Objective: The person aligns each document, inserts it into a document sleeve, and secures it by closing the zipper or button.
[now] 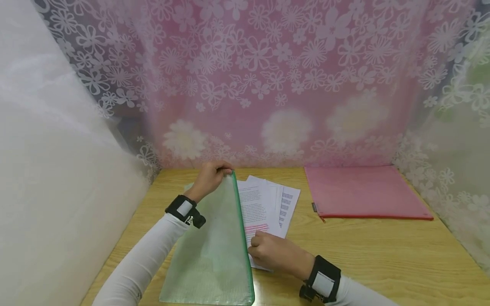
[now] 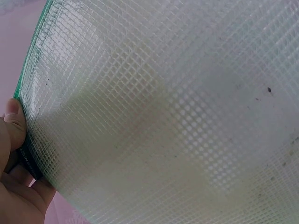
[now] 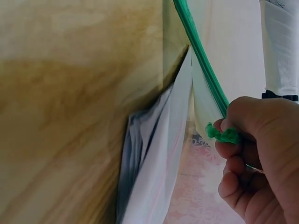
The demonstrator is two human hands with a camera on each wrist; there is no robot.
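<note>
A green mesh zipper pouch (image 1: 210, 255) stands tilted up off the table, its green zipper edge (image 1: 241, 216) to the right. My left hand (image 1: 212, 177) pinches the pouch's far upper corner, beside a small dark tag (image 2: 29, 161). Lower along the zipper edge, my right hand (image 1: 281, 251) pinches the zipper pull, from which a knotted green cord (image 3: 223, 134) sticks out between thumb and finger. Printed papers (image 1: 254, 202) are fanned out just beyond that edge, one with pink-marked lines. The pouch covers part of the papers' left side.
A pink mesh zipper pouch (image 1: 367, 191) lies flat at the back right of the wooden table (image 1: 360, 255). Behind the table hangs a pink flowered curtain (image 1: 237, 85), and a white sheet (image 1: 57, 148) hangs along the left side.
</note>
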